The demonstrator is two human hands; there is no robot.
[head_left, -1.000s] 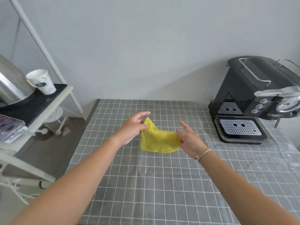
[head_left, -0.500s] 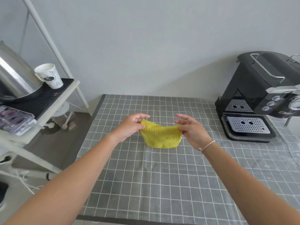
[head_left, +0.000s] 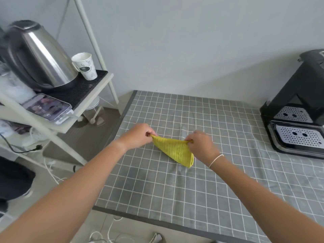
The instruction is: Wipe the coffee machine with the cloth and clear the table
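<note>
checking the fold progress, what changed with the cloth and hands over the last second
The yellow cloth went from a loosely held, open square to a tighter folded wedge, its top edge pulled taut and its lower point on the table. The left hand and right hand kept their grip on its corners and moved further apart. The view swung left. The coffee machine, kettle and paper cup stayed put.

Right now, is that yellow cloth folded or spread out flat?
Folded. The yellow cloth forms a doubled triangle, its top corners pinched by the left hand and right hand.
</note>
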